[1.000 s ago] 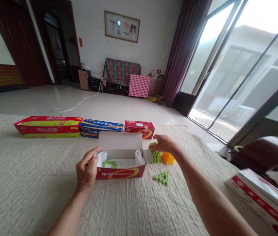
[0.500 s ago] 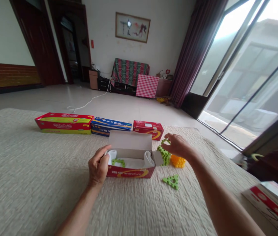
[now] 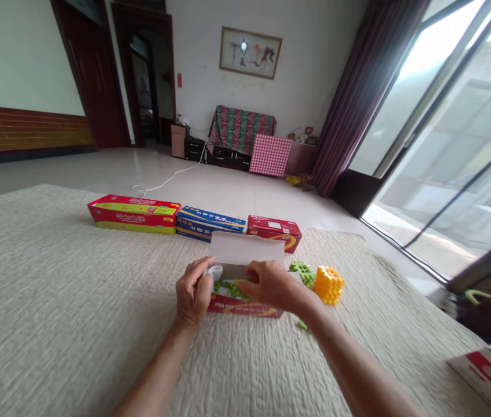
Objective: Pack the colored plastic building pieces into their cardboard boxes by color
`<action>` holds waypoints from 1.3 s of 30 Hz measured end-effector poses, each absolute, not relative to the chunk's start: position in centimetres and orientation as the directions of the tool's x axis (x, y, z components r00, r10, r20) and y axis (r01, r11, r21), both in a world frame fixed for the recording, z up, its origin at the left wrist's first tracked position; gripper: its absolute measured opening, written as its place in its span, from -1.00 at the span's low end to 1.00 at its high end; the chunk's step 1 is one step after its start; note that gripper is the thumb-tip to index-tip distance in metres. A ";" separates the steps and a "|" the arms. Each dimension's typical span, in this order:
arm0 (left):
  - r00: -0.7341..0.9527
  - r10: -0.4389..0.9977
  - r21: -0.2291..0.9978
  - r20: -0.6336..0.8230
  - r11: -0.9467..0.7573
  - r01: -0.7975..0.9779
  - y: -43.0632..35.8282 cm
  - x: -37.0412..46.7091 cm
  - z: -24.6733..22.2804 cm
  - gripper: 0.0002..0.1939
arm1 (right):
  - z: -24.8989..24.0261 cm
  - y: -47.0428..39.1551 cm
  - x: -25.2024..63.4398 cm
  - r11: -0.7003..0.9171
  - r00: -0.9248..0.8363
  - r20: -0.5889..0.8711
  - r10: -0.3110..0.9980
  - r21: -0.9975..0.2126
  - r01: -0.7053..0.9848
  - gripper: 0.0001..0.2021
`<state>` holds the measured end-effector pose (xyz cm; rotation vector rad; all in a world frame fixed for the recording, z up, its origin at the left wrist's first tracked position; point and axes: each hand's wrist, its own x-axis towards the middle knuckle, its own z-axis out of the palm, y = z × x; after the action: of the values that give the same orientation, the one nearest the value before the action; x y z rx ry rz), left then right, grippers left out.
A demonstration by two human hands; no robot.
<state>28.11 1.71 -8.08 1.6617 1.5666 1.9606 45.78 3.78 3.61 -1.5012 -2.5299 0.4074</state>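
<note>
My left hand point(image 3: 193, 292) is wrapped round the left end of an open red cardboard box point(image 3: 245, 307), whose white lid flap point(image 3: 247, 248) stands up at the back. White padding point(image 3: 215, 272) shows inside at that end. Over the box's right half, my right hand point(image 3: 273, 284) reaches down with bent fingers closed at a green plastic building piece point(image 3: 230, 288) with notched edges. Just right of the box lie green lattice pieces point(image 3: 302, 272) and a stack of orange lattice pieces point(image 3: 329, 285). Part of a green triangular piece point(image 3: 304, 326) peeks out below my right wrist.
Behind the open box stand a red-and-green box point(image 3: 134, 215), a blue box point(image 3: 210, 223) and another red box point(image 3: 275, 231) in a row. All rest on a quilted beige cover point(image 3: 110, 301). A white-and-red box point(image 3: 488, 373) sits at the lower right.
My right hand has moved left from the green pieces into the open box, where more green now shows. My left hand keeps hold of the box's end. The view has shifted slightly.
</note>
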 end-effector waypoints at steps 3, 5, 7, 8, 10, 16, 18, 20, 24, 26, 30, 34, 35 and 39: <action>-0.387 0.649 0.742 0.655 -0.454 0.494 1.7 28.2 -7.9 -0.65 | 2.7 4.7 46.0 0.480 -0.492 0.046 0.869 -0.315 0.819 -0.82; -0.382 0.643 0.734 0.664 -0.460 0.500 1.7 28.3 -7.9 -0.65 | 2.7 5.2 46.4 0.509 -0.516 0.066 0.854 -0.311 0.802 -0.78; -0.370 0.637 0.721 0.676 -0.470 0.509 1.6 28.4 -7.9 -0.65 | 3.0 5.5 46.9 0.532 -0.548 0.045 0.836 -0.314 0.786 -0.74; -0.362 0.633 0.713 0.684 -0.477 0.514 1.5 28.4 -7.9 -0.65 | 3.3 5.6 47.2 0.542 -0.566 0.020 0.824 -0.318 0.778 -0.73; -0.339 0.624 0.692 0.704 -0.493 0.528 1.3 28.5 -7.9 -0.64 | 3.8 5.7 47.5 0.546 -0.591 -0.061 0.805 -0.314 0.777 -0.75; -0.297 0.614 0.653 0.731 -0.506 0.563 1.1 28.7 -7.6 -0.64 | 4.6 5.3 46.8 0.537 -0.562 -0.272 0.781 -0.166 0.827 -0.61; -0.300 0.617 0.657 0.727 -0.500 0.564 1.1 28.7 -7.6 -0.64 | 4.6 5.4 46.1 0.557 -0.568 -0.318 0.759 -0.135 0.820 -0.56; -0.303 0.622 0.663 0.722 -0.496 0.561 1.2 28.7 -7.6 -0.64 | 4.6 5.7 45.6 0.564 -0.570 -0.370 0.733 -0.137 0.814 -0.56; -0.302 0.612 0.655 0.731 -0.506 0.561 1.4 28.7 -7.8 -0.64 | 4.7 6.5 45.1 0.529 -0.530 -0.513 0.675 -0.165 0.833 -0.67; -0.306 0.609 0.655 0.732 -0.505 0.561 1.4 28.7 -7.9 -0.64 | 5.0 6.7 45.4 0.530 -0.534 -0.531 0.658 -0.177 0.829 -0.73; -0.317 0.609 0.664 0.727 -0.504 0.553 1.5 28.8 -7.9 -0.64 | 5.7 6.3 46.5 0.528 -0.551 -0.410 0.727 -0.179 0.830 -0.70; -0.322 0.601 0.663 0.731 -0.514 0.545 1.5 28.9 -7.8 -0.65 | 5.1 5.0 46.8 0.495 -0.498 -0.184 0.848 -0.062 0.867 -0.63; -0.321 0.601 0.662 0.732 -0.515 0.545 1.5 28.9 -7.8 -0.65 | 4.7 4.8 46.7 0.484 -0.485 -0.151 0.861 -0.046 0.874 -0.64; -0.315 0.605 0.661 0.731 -0.514 0.547 1.5 28.8 -7.9 -0.65 | 3.7 4.3 46.5 0.454 -0.454 -0.080 0.888 -0.017 0.891 -0.56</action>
<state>28.81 1.50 -7.92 1.8112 1.5248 1.9957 46.51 4.31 3.74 -1.6708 -2.7284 0.0900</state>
